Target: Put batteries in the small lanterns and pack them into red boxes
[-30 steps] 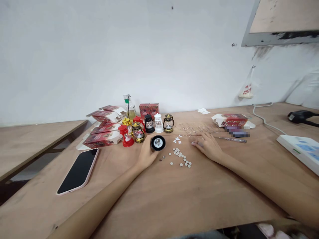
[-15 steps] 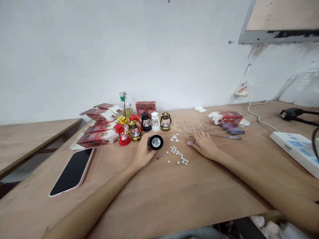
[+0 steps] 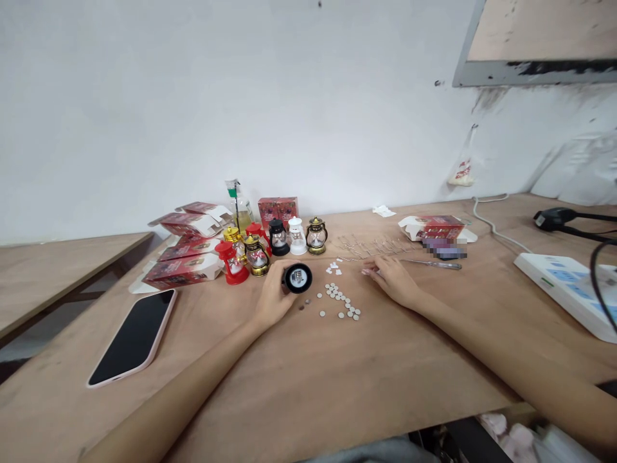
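Observation:
My left hand [image 3: 274, 299] is closed around a small black lantern [image 3: 288, 289], tipped so its round underside faces me. A compartment with metal contacts [image 3: 297, 278] shows in that base. My right hand [image 3: 391, 281] rests low on the table, its fingers stretched leftward and slightly bent; what lies under them is hidden. Between my hands are several button cells [image 3: 340, 296], with small white tabs [image 3: 334, 267] behind them. Thin metal wire pieces [image 3: 371, 247] lie just beyond my right fingers. A screwdriver [image 3: 436, 264] lies to the right of that hand.
Several small lanterns [image 3: 295, 235] stand behind my left hand. Red boxes [image 3: 183, 270] are stacked at left, near a phone [image 3: 135, 337]. A bottle [image 3: 241, 209] stands by the wall. Another red box [image 3: 434, 227] and a white power strip [image 3: 562, 289] are at right.
The view has shifted slightly, moving the scene a little left. The small silvery things seen under my right fingers are now covered. My left hand keeps the lantern in the same pose.

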`<state>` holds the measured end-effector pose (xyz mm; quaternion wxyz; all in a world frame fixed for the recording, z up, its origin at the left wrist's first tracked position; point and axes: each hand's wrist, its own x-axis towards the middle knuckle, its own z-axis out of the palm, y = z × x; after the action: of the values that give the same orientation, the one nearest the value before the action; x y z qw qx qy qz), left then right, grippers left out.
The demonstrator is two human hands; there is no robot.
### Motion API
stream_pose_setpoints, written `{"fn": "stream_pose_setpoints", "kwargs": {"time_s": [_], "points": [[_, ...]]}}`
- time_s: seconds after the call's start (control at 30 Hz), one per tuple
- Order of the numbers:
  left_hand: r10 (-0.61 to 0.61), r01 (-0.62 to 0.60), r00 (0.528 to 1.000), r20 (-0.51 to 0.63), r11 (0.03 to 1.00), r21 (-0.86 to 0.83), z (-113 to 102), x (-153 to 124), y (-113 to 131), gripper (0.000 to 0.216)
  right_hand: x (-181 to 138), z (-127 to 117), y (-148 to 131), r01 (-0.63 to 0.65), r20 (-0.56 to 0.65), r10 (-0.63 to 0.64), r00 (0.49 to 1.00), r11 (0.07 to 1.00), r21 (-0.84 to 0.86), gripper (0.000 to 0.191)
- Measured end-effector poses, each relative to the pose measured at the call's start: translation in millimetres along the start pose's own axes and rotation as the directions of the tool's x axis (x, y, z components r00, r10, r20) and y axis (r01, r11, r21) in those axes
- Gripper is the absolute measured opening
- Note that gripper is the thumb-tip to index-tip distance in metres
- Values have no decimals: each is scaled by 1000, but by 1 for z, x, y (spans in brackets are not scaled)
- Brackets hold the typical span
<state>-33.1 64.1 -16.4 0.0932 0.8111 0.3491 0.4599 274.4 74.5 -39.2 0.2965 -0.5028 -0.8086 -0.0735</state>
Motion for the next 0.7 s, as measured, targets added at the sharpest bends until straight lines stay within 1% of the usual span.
{"fn": "stream_pose_setpoints", "kwargs": {"time_s": [0.1, 0.2, 0.33, 0.4, 0.47, 0.53, 0.63, 0.7], "points": [[1, -1, 1000, -4, 1000, 6, 1, 0, -1, 34, 1, 0, 2, -18, -6, 18, 1000, 999, 40, 15], [-2, 2, 1000, -7, 1000, 5, 1, 0, -1, 35, 1, 1, 4, -11, -15, 12, 1000, 999, 40, 14], [-5, 5, 1000, 3, 1000, 4, 0, 0, 0, 35, 0, 1, 5, 4, -26, -5, 1000, 999, -41, 18], [5, -5, 1000, 10, 1000, 10, -1, 0, 1, 34, -1, 0, 5, 37, -22, -39, 999, 996, -84, 22], [13, -14, 1000, 15, 1000, 16, -2, 0, 2, 33, -1, 0, 4, 69, -24, -71, 997, 994, -81, 27], [14, -15, 1000, 18, 1000, 18, -2, 0, 3, 32, -2, 0, 1, 73, -50, -74, 996, 997, -18, 31], [4, -4, 1000, 11, 1000, 11, -2, 0, 3, 32, -3, 0, -9, 39, -141, -17, 990, 988, 153, 34], [-8, 8, 1000, 4, 1000, 7, -1, 0, 3, 32, -4, -1, -20, 42, -187, 5, 982, 969, 245, 34]]}}
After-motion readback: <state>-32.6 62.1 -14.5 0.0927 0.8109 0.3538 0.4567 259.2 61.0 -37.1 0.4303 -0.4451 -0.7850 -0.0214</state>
